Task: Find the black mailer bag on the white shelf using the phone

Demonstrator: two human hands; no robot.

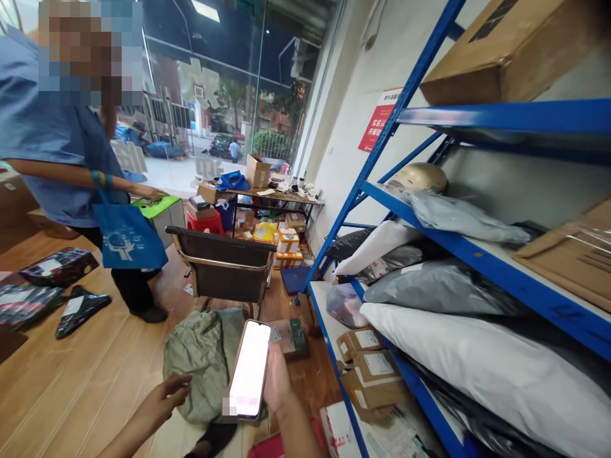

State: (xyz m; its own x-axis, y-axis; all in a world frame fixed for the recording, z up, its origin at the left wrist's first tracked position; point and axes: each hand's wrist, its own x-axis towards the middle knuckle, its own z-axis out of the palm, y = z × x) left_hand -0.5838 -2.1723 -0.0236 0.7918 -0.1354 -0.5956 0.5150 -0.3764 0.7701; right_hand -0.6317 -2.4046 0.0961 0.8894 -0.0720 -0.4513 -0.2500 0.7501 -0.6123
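Head view: right hand [277, 381] grips a lit phone [249, 370], left hand [167, 391] open; labels unreadable.

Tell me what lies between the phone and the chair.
In the head view, a grey-green sack lies on the floor between the phone, held in the right hand, and the chair.

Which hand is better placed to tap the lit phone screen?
Left, probably. The right hand grips the phone by its edge, while the left hand is empty, fingers open, just beside the screen.
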